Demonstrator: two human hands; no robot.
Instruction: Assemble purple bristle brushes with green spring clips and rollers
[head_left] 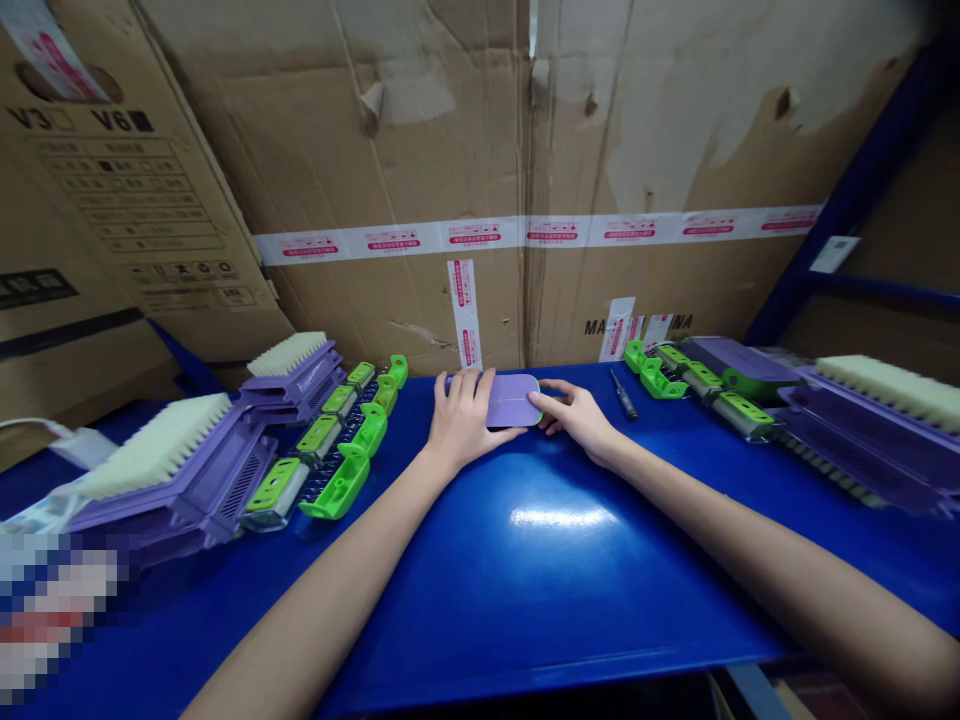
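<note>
A small purple plastic cover with a green edge (pixel 514 400) lies on the blue table (pixel 540 560) near the cardboard wall. My left hand (pixel 461 415) rests on its left end with fingers curled over it. My right hand (pixel 574 415) grips its right end, thumb and fingers closed on the edge. Both forearms reach out from the near edge.
Purple brush parts with cream bristles (pixel 161 455) and a row of green-and-clear pieces (pixel 330 450) lie at the left. Similar green pieces (pixel 701 385) and purple brush parts (pixel 870 415) lie at the right. A small screwdriver (pixel 624 393) lies by my right hand. Cardboard boxes (pixel 480 180) stand behind.
</note>
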